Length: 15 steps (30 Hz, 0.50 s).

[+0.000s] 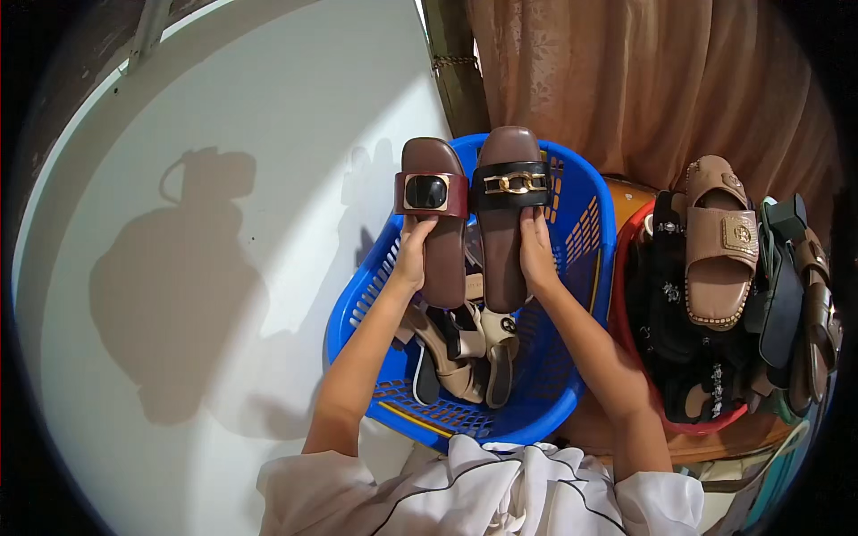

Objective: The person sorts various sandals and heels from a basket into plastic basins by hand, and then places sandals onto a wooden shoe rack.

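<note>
Left hand (414, 255) grips the heel end of a brown slide sandal with a dark red strap (435, 219); right hand (536, 255) grips the heel end of a brown slide with a black chain strap (509, 214). Both are held side by side, nearly touching, long axes running away from the body, toes far, soles apparently facing down. Directly beneath is a blue plastic basket (585, 223) with more sandals in it; just to the right, a red basket (626, 268) heaped with footwear. Curtain (643, 80) behind.
</note>
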Available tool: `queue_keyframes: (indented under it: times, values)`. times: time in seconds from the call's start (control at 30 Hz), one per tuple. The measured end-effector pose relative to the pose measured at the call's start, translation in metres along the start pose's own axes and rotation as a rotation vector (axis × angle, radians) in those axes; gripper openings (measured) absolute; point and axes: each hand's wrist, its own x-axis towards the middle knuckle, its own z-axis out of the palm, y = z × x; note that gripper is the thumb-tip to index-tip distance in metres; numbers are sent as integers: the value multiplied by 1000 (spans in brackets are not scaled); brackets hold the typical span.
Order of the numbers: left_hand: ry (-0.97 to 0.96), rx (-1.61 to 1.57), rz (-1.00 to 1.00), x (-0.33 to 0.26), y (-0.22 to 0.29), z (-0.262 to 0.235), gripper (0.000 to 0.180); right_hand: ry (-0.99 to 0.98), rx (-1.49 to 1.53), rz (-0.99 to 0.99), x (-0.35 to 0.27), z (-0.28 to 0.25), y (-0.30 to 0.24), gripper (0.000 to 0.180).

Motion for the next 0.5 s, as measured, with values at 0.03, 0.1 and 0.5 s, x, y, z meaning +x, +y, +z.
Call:
queue_keyframes:
  times: [0.03,0.1,0.5]
  values:
    - [-9,42,23,0,0,0,47,-7,-5,-1,0,-2,1,43]
    - [-21,88,52,2,2,-4,43,-15,-6,-7,3,-4,2,42]
    - [6,880,461,5,11,-20,35,103,-520,-97,5,-12,-9,34]
